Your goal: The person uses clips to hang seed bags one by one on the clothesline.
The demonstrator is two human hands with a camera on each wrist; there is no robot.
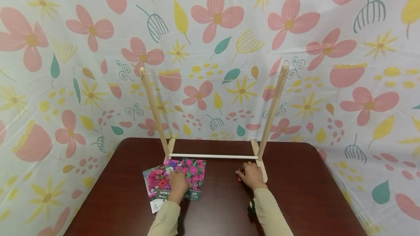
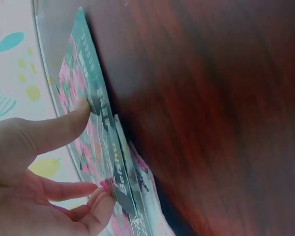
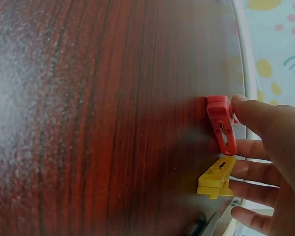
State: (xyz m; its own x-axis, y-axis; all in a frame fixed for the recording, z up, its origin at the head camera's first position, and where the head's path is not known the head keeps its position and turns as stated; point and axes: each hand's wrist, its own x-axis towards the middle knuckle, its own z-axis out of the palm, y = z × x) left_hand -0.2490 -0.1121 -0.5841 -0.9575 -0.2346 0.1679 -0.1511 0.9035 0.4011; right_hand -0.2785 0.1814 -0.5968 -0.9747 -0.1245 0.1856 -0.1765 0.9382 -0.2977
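Left hand (image 1: 177,184) fingers pressing seed packets (image 1: 193,177), right hand (image 1: 251,174) fingertips touching red clip (image 3: 221,125), yellow clip (image 3: 215,179) beside, dark wood table (image 1: 305,192), wooden rack (image 1: 210,156), floral backdrop (image 1: 344,28).

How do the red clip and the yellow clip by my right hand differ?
The red clip is red and touched by the right hand's thumb tip; the yellow clip is yellow and lies just in front of the fingers, contact unclear. In the right wrist view the red clip shows its broad slotted face, the yellow clip more of its side. Both are small plastic clips lying on the dark wooden table.
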